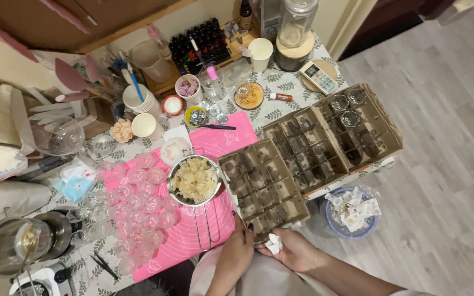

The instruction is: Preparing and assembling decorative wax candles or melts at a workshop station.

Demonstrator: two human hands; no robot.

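left hand (236,253): at near edge of desk (281,82), fingers curled against near corner of brown cardboard divider box (263,188); grip pressed to the cardboard, whether clamped could not be told
right hand (294,251): just beside left hand, below same box corner; grip closed on small crumpled white paper wad (273,243)
divider box: matte corrugated cardboard, square cells, tilted, lay partly on pink silicone mat (193,230), near corner overhung desk edge
second box (333,134): larger, same cardboard grid, touching first box on far right; a few clear glass cups in far cells
metal strainer (194,180): round, shiny, long wire handle toward the person; filled with pale yellow lumpy chunks; sat on mat, touching left side of divider box
small glass cups (141,203): clear, round, clustered in rows on left half of mat
desk cover: cloth, leaf print
bin (349,214): round, blue rim, on wooden floor right of desk, stuffed with crumpled paper
metal pot (17,244): shiny, lower left
paper cup (260,52): white, far side of desk
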